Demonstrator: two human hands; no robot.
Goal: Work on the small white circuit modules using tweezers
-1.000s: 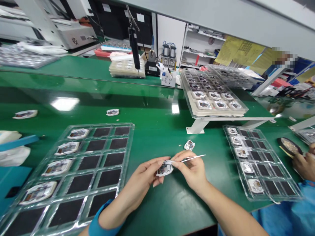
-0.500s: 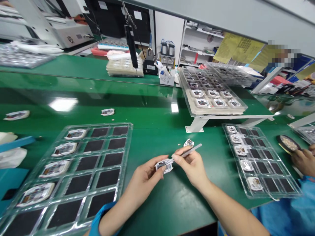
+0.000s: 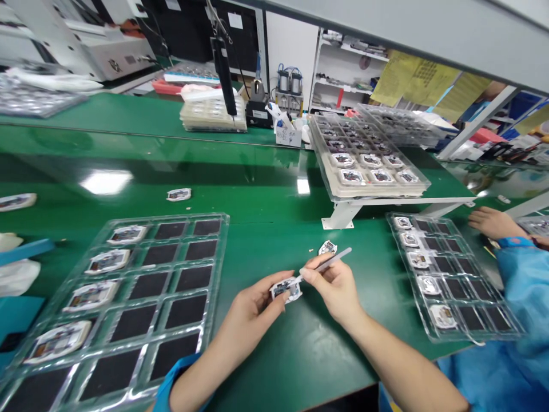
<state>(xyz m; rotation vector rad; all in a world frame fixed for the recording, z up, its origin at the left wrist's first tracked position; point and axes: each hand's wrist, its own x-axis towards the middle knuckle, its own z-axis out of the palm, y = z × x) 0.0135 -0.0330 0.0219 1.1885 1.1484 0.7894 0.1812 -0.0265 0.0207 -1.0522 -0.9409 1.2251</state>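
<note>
My left hand (image 3: pixel 261 300) is closed on a small white housing (image 3: pixel 286 290) with electronic parts inside, pinched between thumb and fingers above the green bench. A slim, flat grey tool (image 3: pixel 337 258) with a rounded rear end is gripped in my right hand (image 3: pixel 332 286). Its working end meets the right side of the housing; whether it is tweezers or a pry stick, I cannot tell. Just beyond my right hand a similar white housing (image 3: pixel 327 247) lies on the bench. Fingers cover part of the held housing.
To the left, a clear tray (image 3: pixel 223 252) carries several white housings in its left column. Another tray (image 3: pixel 422 330) lies right, beside a co-worker's hand (image 3: pixel 495 222) and blue sleeve. Stacked trays (image 3: pixel 328 186) stand on a raised shelf. An electric screwdriver (image 3: pixel 223 77) hangs at the back.
My hands keep nearly the same hold and position. The co-worker's hand has moved away from the round dish toward the back, and the sleeve now covers that area. The view has shifted slightly.
</note>
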